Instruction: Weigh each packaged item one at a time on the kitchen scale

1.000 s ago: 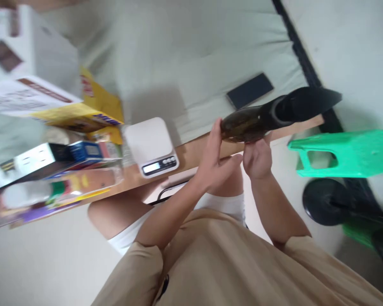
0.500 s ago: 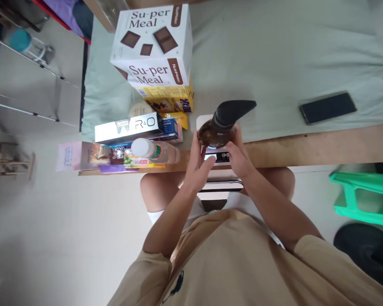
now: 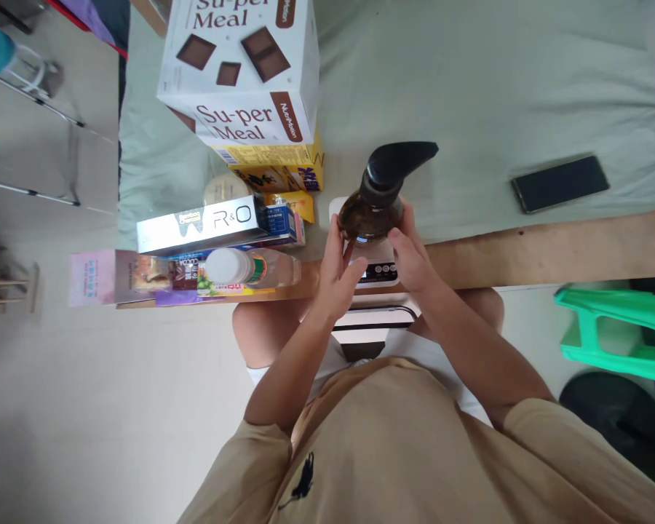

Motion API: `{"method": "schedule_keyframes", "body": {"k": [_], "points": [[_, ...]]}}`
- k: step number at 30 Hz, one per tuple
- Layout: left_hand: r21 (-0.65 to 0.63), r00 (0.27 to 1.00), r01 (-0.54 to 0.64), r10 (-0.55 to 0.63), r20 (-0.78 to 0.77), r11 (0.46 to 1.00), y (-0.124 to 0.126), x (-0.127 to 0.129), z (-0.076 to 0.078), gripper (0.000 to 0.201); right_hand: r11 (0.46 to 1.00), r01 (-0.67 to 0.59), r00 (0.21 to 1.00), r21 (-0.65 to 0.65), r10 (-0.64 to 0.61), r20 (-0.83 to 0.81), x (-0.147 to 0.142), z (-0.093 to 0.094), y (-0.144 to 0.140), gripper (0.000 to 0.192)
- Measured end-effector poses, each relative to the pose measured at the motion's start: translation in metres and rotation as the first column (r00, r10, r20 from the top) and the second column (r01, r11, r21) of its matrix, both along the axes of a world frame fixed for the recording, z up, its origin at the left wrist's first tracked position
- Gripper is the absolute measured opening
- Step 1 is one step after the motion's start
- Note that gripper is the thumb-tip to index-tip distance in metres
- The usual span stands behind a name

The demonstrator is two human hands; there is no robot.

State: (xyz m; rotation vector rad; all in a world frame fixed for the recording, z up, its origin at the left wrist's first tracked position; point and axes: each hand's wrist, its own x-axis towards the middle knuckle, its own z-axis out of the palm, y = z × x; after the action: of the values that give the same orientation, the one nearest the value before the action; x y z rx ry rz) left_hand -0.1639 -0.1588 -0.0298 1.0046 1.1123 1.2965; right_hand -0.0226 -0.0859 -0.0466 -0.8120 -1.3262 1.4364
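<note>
Since half a second ago the bottle (image 3: 372, 215) has come a little nearer the scale (image 3: 372, 256) and sits lower between both hands; a second ago it was held sideways off to the right, away from the scale. View has also shifted slightly, boxes now larger at top.

Progress, as a judgement: bottle is brought upright over the scale platform and looks to be resting on it or just touching; hands not yet off. Scale display is lit but digits unreadable. Left to do: let go and get a reading, probably.

Left hand (image 3: 337, 275) grip: fingers spread against the bottle's left side, pressing rather than wrapped. Right hand (image 3: 410, 256) grip: fingers curled on the bottle's right side, clamped with thumb near front.

Containers: bottle is dark brown glass or plastic, with a black pump spout (image 3: 399, 159) pointing right; contents too dark to tell the level. Clear plastic bottle (image 3: 251, 268) with white cap lies on its side left of the scale, liquid inside unclear. Meal box (image 3: 240, 69) stands closed on a yellow box (image 3: 281, 169). R&O box (image 3: 204, 224) lies flat, closed, beside a small blue box (image 3: 284, 222).

All on the bed edge and wooden rail (image 3: 524, 251); phone (image 3: 560, 183) lies well apart on the sheet, green stool (image 3: 616, 331) on the floor to the right.
</note>
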Motion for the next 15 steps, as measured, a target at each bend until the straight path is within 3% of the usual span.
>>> {"method": "schedule_keyframes", "body": {"k": [5, 9, 11, 13, 15], "points": [[-0.049, 0.997, 0.027, -0.03, -0.071, 0.998, -0.004, -0.017, -0.002, 0.1, 0.999, 0.006, 0.999, -0.047, -0.008, -0.043, 0.008, 0.001, -0.002, 0.058], [-0.085, 0.996, -0.091, 0.089, -0.028, 0.992, -0.037, -0.04, -0.003, 0.098, 0.963, 0.23, 0.969, -0.138, -0.239, -0.054, 0.049, 0.004, -0.022, 0.053], [-0.182, 0.991, -0.086, 0.102, 0.081, 0.98, -0.062, -0.05, -0.005, 0.08, 0.93, 0.284, 0.947, -0.233, -0.31, -0.083, 0.077, 0.002, -0.039, 0.048], [-0.291, 0.985, 0.001, 0.05, 0.168, 0.957, -0.087, -0.057, -0.013, 0.052, 0.902, 0.264, 0.942, -0.342, -0.317, -0.107, 0.104, 0.0, -0.06, 0.044], [-0.362, 0.974, 0.095, -0.012, 0.225, 0.927, -0.106, -0.061, -0.026, 0.045, 0.881, 0.204, 0.956, -0.428, -0.273, -0.106, 0.124, -0.003, -0.08, 0.044]]}}
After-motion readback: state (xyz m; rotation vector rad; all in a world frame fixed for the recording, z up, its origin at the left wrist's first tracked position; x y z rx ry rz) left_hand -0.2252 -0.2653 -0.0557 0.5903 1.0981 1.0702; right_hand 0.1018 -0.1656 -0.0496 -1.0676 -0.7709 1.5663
